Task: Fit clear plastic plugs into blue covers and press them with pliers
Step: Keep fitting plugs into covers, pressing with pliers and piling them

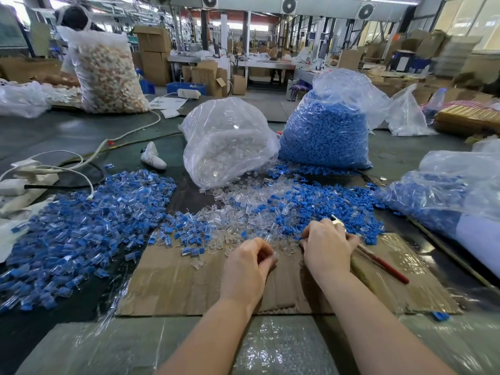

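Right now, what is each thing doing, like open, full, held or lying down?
Left hand: fingers curled, pinching a clear plug.
Right hand: gripping the pliers.
Pliers: held, red handles resting on the cardboard.
Clear-plug bag: open, spilling plugs.
Blue-cover bag: upright, open, nearly full.
White shoe: lying on the floor.

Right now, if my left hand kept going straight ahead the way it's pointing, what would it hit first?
Probably the loose clear plugs just beyond the left hand at the cardboard's far edge, though depth is hard to judge.
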The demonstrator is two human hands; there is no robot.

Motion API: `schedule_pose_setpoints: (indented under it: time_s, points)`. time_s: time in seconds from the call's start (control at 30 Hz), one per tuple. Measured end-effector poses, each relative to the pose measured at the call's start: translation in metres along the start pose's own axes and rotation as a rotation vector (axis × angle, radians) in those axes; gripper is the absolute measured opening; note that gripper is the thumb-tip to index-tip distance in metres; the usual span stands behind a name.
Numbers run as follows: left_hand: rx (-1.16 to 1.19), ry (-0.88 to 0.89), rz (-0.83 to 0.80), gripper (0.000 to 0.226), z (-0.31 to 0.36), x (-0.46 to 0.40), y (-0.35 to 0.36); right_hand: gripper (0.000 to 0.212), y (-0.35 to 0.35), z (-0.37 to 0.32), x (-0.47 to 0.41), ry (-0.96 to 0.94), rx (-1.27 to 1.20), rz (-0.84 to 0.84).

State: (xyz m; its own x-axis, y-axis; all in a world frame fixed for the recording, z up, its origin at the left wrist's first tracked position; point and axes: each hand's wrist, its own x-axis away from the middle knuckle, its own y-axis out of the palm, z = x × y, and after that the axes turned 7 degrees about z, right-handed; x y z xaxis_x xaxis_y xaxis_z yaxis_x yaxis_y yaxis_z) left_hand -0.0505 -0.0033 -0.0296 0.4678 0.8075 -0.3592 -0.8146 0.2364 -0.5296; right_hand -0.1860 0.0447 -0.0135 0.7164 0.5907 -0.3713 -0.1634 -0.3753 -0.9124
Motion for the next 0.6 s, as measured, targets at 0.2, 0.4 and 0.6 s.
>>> schedule_pose_setpoints:
  time_s: [0.2,0.4,0.6]
  points:
    - [0.023,-0.021,0.012,0.008,-0.002,0.0,0.0,0.008,-0.001,0.003,0.002,-0.041,-0.027,0.028]
    - [0.16,-0.083,0.012,0.023,0.0,0.0,-0.003,0.005,-0.009,-0.001,0.019,-0.098,-0.278,0.201]
    - [0.199,-0.092,0.045,0.022,-0.002,-0.002,-0.004,0.007,-0.011,-0.01,0.048,-0.202,-0.514,0.252]
